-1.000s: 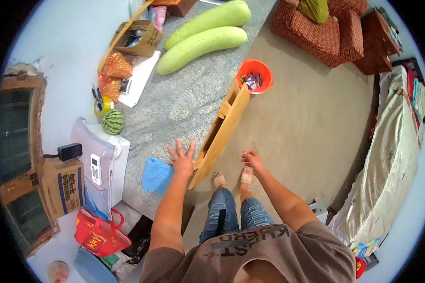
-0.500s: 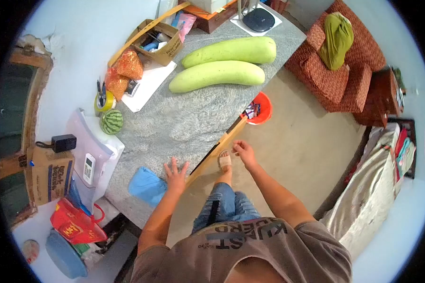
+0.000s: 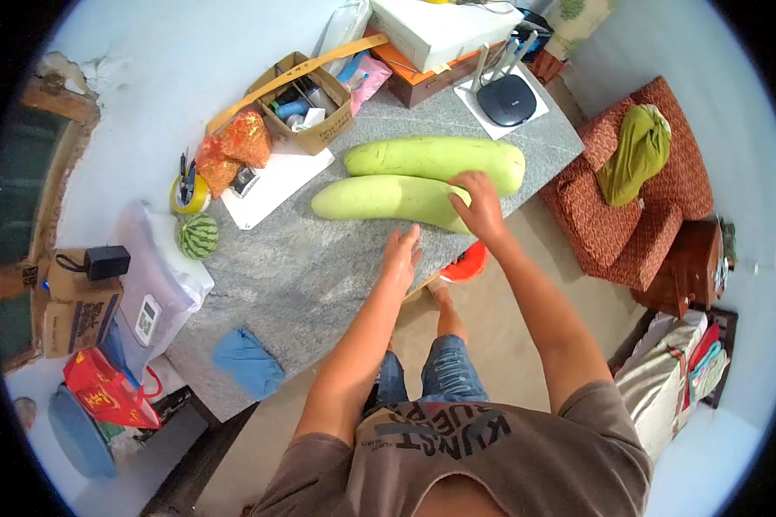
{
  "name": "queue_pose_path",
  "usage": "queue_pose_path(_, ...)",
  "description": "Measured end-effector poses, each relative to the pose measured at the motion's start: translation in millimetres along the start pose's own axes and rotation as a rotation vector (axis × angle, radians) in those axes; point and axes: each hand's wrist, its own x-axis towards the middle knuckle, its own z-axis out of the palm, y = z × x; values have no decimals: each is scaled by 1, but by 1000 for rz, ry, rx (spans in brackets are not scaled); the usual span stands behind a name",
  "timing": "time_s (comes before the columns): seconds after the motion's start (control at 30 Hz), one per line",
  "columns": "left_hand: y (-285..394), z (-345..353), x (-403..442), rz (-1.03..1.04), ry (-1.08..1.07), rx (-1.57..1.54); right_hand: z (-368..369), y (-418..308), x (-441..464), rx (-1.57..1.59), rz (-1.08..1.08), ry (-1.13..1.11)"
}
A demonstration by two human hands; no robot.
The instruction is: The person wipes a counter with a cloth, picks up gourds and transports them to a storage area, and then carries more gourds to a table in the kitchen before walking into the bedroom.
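Two long pale green gourds lie side by side on the grey stone-patterned table, the far gourd [image 3: 440, 159] behind the near gourd [image 3: 379, 198]. Over the right end of the near gourd is my right hand [image 3: 481, 205], its fingers curled on the top and its thumb toward the front side. My left hand [image 3: 400, 257] is just in front of the near gourd's middle. Its fingers are apart and point at the gourd, holding nothing; whether the fingertips touch it I cannot tell.
A blue cloth [image 3: 248, 362] lies near the table's front edge. A small watermelon [image 3: 197, 236], orange bags [image 3: 246, 140] and an open cardboard box [image 3: 323, 133] line the left and back. A black router [image 3: 506, 100] stands back right; a red bucket [image 3: 466, 264] is below the edge.
My body has come closer to the gourds. My left hand has left the spot beside the blue cloth and moved forward; my right hand has risen from beside the table onto the near gourd.
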Motion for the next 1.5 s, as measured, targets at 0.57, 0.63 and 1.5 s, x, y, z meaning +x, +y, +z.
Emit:
queue_pose_path(0.57,22,84,38,284,401,-408,24,65,151,-261,-128,-1029)
queue_pose_path(0.63,27,86,31,271,468,-384,23,61,149,-263,-147,-1023)
queue_pose_path(1.5,-35,-51,-199,297,7,-50,6,-22,-64,1314,889,-1186)
